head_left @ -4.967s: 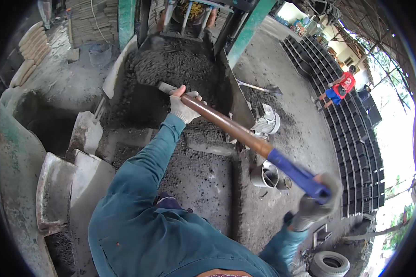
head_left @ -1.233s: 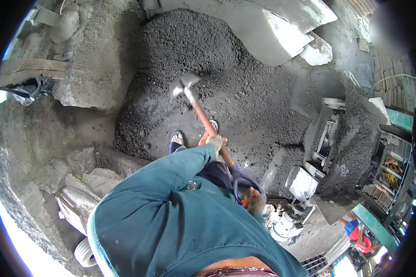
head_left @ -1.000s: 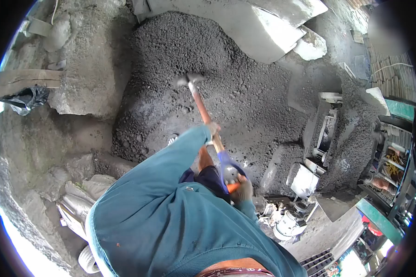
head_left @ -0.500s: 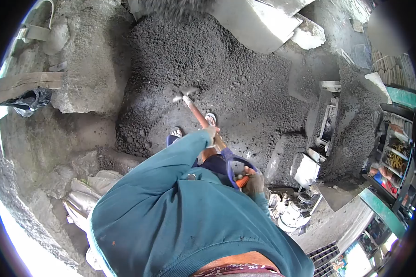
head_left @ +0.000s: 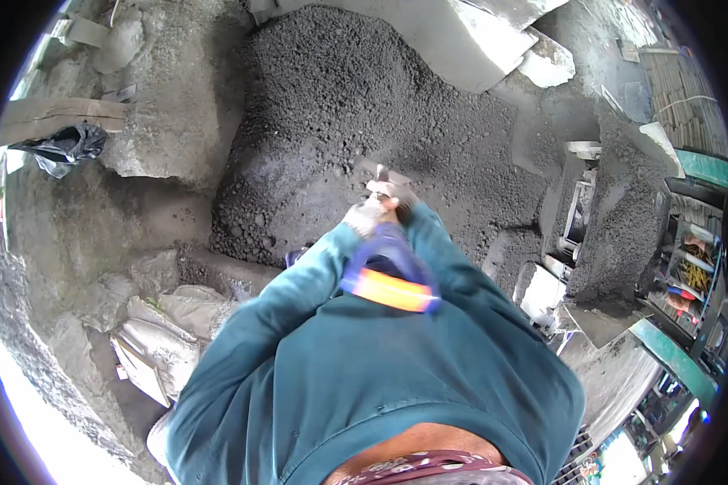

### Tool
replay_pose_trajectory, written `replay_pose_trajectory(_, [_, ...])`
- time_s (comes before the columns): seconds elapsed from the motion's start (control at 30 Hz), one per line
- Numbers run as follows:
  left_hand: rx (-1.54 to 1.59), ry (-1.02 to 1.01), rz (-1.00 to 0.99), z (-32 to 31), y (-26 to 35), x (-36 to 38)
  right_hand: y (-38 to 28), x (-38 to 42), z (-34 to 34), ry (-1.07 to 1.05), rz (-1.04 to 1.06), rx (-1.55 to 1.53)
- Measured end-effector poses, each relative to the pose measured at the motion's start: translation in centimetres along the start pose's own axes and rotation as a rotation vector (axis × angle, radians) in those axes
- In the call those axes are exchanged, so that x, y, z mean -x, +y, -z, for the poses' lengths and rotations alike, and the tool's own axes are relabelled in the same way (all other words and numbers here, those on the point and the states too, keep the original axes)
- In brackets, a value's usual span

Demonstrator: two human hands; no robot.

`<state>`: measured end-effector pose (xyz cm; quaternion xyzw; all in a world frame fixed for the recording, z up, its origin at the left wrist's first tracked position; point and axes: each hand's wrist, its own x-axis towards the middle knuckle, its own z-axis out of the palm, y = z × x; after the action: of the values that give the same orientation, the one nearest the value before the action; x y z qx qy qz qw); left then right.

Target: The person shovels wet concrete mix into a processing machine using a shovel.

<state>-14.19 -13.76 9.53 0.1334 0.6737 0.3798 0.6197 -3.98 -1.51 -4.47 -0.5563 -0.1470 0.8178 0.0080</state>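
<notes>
A shovel with a blue D-shaped handle (head_left: 352,271) and orange grip (head_left: 392,289) points away from my chest. My left hand (head_left: 366,217) is closed round its shaft just beyond the handle. A little farther along, my right hand (head_left: 395,194) is also closed on the shaft, close against the left. Neither hand is on the orange grip. The blade is blurred and mostly hidden beyond my hands. Below it spreads a bed of dark, lumpy grey material (head_left: 332,105).
Large pale slabs (head_left: 453,44) lie along the far edge. A rough concrete block (head_left: 174,97) and a black plastic bag (head_left: 65,149) are at left. At right stand a narrow trough-like frame (head_left: 576,206) and a shelf of small items (head_left: 692,271). Sacks (head_left: 166,335) lie lower left.
My right hand has left the orange grip and now holds the shaft by my left hand. The shovel has swung more upright, its handle nearer the camera. The falling material at the top is gone.
</notes>
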Motion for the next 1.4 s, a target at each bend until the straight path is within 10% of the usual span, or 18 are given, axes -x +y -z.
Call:
replay_pose_trajectory(0.03, [-0.349,0.003,0.091,1.8,1.8,4.1,0.9,-1.9,-1.6,-0.015,0.005,-0.015])
replay_pose_trajectory(0.1, [1.503,-0.004,0.336,3.4,5.3,13.1,2.4,-4.1,-3.7,-0.025,0.01,-0.031])
replay_pose_trajectory(0.23, [1.426,0.189,-0.267,7.1,-0.6,23.8,6.5,-7.0,-6.0,-0.004,0.01,-0.008])
replay_pose_trajectory(0.3, [1.142,0.508,-0.257,7.1,-3.5,23.2,8.9,-6.9,-7.9,0.04,0.012,0.013])
replay_pose_trajectory(0.47, [1.26,0.571,-0.174,11.7,-12.9,21.1,16.3,-9.2,-14.0,0.189,-0.116,0.163])
replay_pose_trajectory(0.63, [1.178,0.817,-0.166,21.6,-26.5,34.9,36.7,-10.3,-21.3,0.173,-0.315,0.562])
replay_pose_trajectory(0.97, [1.053,1.242,-0.241,20.8,-22.4,55.7,52.0,11.7,-36.8,-0.185,-0.614,0.559])
replay_pose_trajectory(1.17, [1.048,0.741,-0.356,20.7,-22.3,54.6,44.0,11.5,-30.0,-0.124,-0.433,0.29])
replay_pose_trajectory(1.27, [1.087,0.913,-0.082,19.9,-20.5,47.3,38.0,6.2,-24.2,0.214,-0.356,0.321])
replay_pose_trajectory(1.3, [1.343,0.542,-0.217,19.7,-23.6,44.3,36.4,3.4,-20.6,0.199,-0.27,0.419])
replay_pose_trajectory(1.4, [1.297,0.353,-0.244,15.2,-24.5,35.8,30.8,-4.2,-10.9,0.358,-0.216,0.388])
